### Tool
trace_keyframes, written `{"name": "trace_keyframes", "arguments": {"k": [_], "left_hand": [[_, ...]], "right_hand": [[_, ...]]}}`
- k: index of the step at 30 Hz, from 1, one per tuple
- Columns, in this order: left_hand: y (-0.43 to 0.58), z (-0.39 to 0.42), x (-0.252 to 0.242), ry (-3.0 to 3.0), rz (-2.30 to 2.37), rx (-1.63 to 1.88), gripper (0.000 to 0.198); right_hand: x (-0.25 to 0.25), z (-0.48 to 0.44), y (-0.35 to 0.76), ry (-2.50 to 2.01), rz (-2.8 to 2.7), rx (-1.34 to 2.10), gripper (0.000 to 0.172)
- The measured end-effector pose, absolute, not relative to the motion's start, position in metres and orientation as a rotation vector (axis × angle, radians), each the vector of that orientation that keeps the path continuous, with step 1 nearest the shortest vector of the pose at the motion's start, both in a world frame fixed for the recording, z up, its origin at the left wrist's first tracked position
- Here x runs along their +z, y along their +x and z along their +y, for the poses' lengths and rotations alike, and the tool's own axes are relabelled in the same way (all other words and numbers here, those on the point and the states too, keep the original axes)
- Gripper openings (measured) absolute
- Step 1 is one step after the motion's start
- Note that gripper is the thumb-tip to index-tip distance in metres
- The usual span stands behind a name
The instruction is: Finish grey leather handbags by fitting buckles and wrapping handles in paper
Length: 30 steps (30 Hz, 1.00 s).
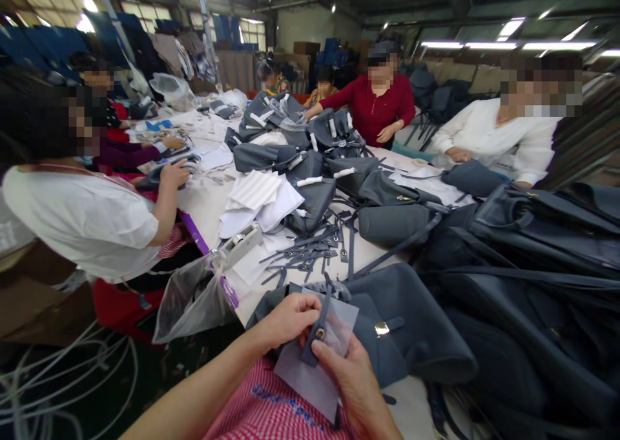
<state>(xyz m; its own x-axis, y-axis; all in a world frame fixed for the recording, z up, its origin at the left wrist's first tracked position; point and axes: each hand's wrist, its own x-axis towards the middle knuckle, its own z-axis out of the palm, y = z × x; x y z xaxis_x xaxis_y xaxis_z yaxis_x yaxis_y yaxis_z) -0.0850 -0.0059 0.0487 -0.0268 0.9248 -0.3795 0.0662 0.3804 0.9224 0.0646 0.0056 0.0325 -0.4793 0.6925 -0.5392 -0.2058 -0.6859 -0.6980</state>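
Observation:
My right hand [351, 369] is closed, its thumb pressing a dark grey buckle strap [325, 312] against a translucent sheet [307, 385]. The strap has a small gold-coloured buckle. My left hand [293, 317] has its fingers curled in a pinch at the left edge of the strap; its fingertips are partly hidden. Just beyond my hands lies a dark grey bag [411, 317] with a gold-coloured clasp, on its side at the table's near edge.
Loose buckle straps [310, 252] lie ahead, beside white sheets [256, 198] and a pale device [239, 246]. A heap of grey bags [300, 162] fills the table's middle, more bags [523, 298] crowd the right. Several co-workers stand around; a clear plastic bag [194, 298] hangs at left.

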Motion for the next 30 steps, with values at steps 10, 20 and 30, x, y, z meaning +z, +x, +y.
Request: {"name": "trace_keyframes", "arguments": {"k": [10,20,30], "left_hand": [[-0.136,-0.049,0.078,1.507,2.452,0.765,0.031],[-0.111,-0.067,0.071,0.883,1.597,0.758,0.021],[-0.088,-0.059,0.09,1.017,1.52,0.872,0.034]], "right_hand": [[0.041,0.001,0.063,-1.003,-0.679,2.312,0.088],[0.042,0.003,0.076,-1.024,-0.661,2.308,0.094],[0.061,0.01,0.09,-1.02,-0.691,2.298,0.096]]}}
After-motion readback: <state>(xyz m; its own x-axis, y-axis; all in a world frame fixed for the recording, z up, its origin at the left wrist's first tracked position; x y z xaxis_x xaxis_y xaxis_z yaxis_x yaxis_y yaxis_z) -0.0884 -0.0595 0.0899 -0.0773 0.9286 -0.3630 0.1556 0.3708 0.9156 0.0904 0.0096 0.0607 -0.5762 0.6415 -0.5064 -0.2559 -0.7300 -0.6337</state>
